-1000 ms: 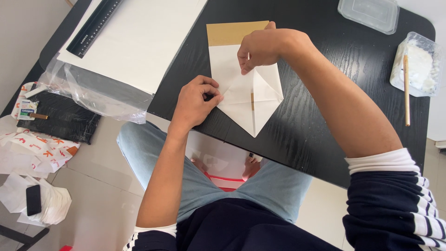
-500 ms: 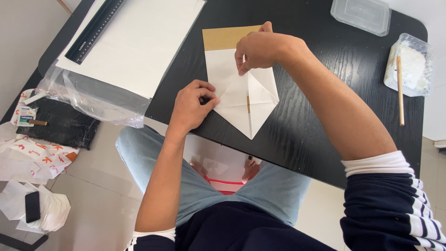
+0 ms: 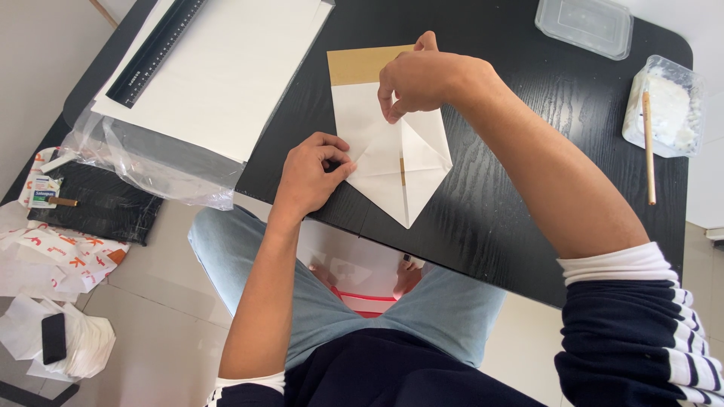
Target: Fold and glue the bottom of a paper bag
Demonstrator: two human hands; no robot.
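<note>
this looks like a home craft corner rather than a workshop: a black wood-grain surface [image 3: 528, 188] carries a stack of large white sheets [image 3: 226, 68] with a black ruler [image 3: 154, 51] at its far left corner and clear plastic tubs [image 3: 584, 26] along the far edge, above a pale tiled floor [image 3: 151, 301] littered with paper scraps [image 3: 53, 256].

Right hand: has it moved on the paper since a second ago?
Yes, slightly. The right hand has slid left along the folded paper, from over its right edge toward the brown strip.
</note>
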